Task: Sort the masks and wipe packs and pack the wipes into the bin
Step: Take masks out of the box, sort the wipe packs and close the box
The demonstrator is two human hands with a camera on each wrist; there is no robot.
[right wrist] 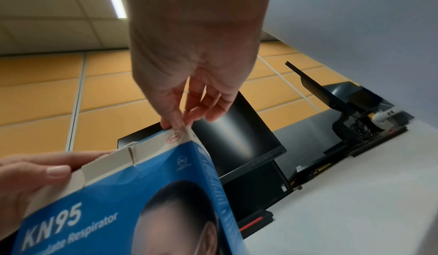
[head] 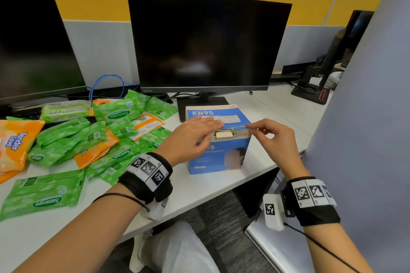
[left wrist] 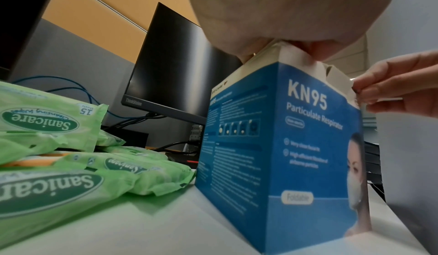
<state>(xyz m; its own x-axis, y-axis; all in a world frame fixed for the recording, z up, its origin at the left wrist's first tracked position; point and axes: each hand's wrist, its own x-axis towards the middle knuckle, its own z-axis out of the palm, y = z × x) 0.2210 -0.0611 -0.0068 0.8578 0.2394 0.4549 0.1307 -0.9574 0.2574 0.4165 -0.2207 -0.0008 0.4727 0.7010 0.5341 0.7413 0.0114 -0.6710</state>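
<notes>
Mask box point(head: 218, 139), blue, printed KN95, upright on the white desk point(head: 221, 186) just in front of the middle monitor's point(head: 206, 40) stand, near the desk's front edge. Top flap partly lifted along the near edge, with a pale folded piece showing in the gap. Left hand point(head: 193, 134) laid over the left part of the box top, fingers stretched almost flat across the lid and thumb down against the near face; from the right wrist view, thumb point(right wrist: 35, 173) pressed on the white strip along the box's upper edge. Right hand point(head: 274, 137) at the box's near right top corner, thumb and forefinger pinching the edge of the flap point(right wrist: 180, 135), other fingers loosely curled behind. Wipe packs point(head: 99, 137) heaped on the desk left of the box, mostly green ones marked Sanicare with a few orange ones mixed in; nearest pack of the heap just beside the box's left face, not clearly touching. One green pack point(head: 44, 193) apart from the heap, flat at the near left. Large orange pack point(head: 15, 144) at the far left edge. Second monitor point(head: 33, 40) behind the heap, blue cable point(head: 104, 83) looped between the two screens. Grey partition point(head: 366, 117) close on the right.
</notes>
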